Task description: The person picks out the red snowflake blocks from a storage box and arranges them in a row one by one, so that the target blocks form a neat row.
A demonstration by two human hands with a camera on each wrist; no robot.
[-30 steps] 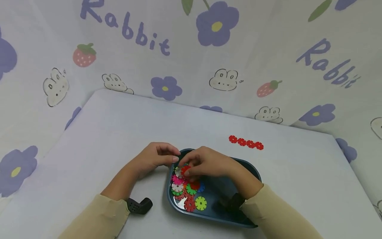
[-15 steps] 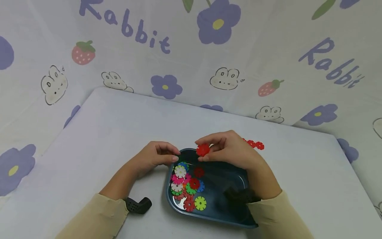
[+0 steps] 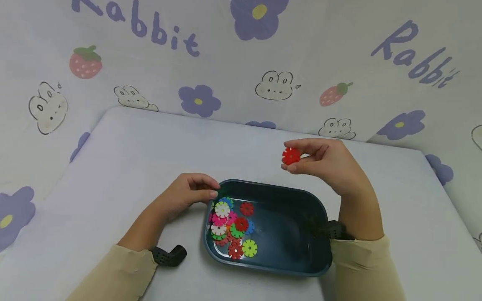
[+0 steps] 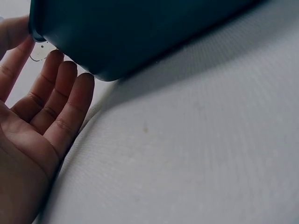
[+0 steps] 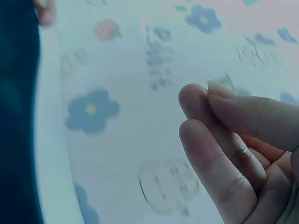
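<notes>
White tabletop (image 3: pixel 180 146) ran beneath everything. Nearest were two tan sleeves (image 3: pixel 116 274), with a black camera (image 3: pixel 171 256) at each wrist. Next stood a dark blue tray (image 3: pixel 286 234), notched discs (image 3: pixel 236 231) heaped toward its left end in red, pink, white, green, blue and yellow-green; one of the reds lay slightly apart. At the tray's far left corner the left hand (image 3: pixel 191 189) held the rim, other fingertips against the outer wall. Past the far edge, raised above the table, the right hand (image 3: pixel 321 159) pinched a red disc (image 3: pixel 290 156) between thumb and fingers; the wrist view hid it, so perhaps another sat behind. Furthest back hung a cloth (image 3: pixel 226 62) printed with purple flowers (image 3: pixel 199 100), strawberries (image 3: pixel 85 65) and rabbits (image 3: pixel 275 86).
</notes>
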